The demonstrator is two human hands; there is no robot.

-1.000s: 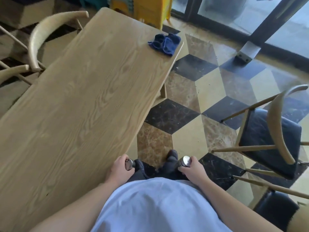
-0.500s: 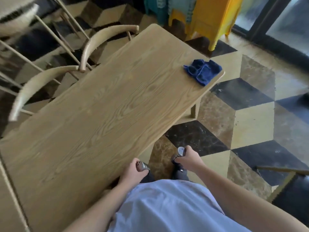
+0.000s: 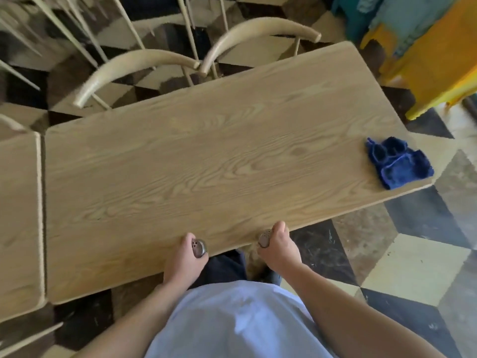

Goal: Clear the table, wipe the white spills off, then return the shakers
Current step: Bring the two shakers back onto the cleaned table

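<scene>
left hand (image 3: 183,259) grips one shaker (image 3: 199,248), right hand (image 3: 279,248) grips the other shaker (image 3: 264,238), both at 6 o'clock over the near edge of the table (image 3: 206,156). judgement: set each down upright, well in from the edge, then let go. no white spills visible on the wood. blue cloth (image 3: 398,166) lies at 3 o'clock. chairs (image 3: 144,63) at 12, checkered floor (image 3: 413,254).

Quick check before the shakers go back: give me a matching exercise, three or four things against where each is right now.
Things:
1. left shaker
2. right shaker
3. cloth
4. chair backs

Places:
A. table's right end, near the corner
B. gripped in right hand
C. beyond the table's far edge
D. gripped in left hand

Pairs: 1-D, 2-B, 3-A, 4-C
</scene>
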